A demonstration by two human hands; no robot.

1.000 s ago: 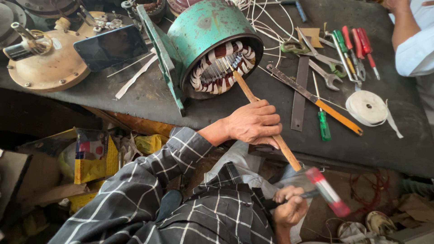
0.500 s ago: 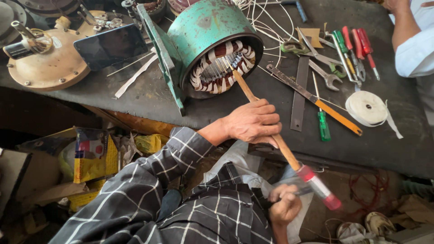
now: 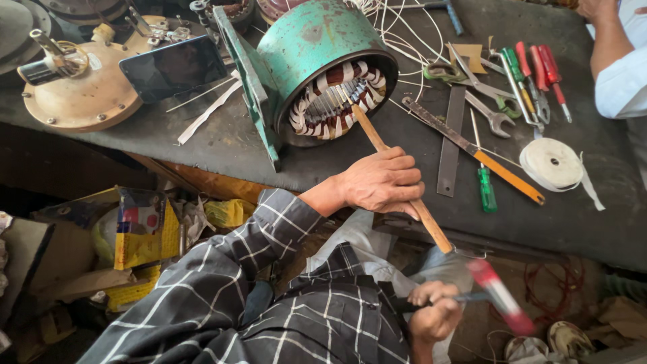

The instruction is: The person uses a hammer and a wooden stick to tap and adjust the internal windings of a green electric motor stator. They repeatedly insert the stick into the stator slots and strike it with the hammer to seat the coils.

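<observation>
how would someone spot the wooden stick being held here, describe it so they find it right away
Start at the big green motor housing lying on its side on the dark workbench. From its open mouth of windings, the wooden stick slants down and right through the left hand. Unlike the metal tools beside it, it is plain, pale brown wood without a coloured handle.

hammer head (image 3: 500, 296): motion-blurred | wooden stick (image 3: 397, 182): middle hidden under left hand (image 3: 381, 182) | co-worker's arm (image 3: 617, 61): cut off
</observation>
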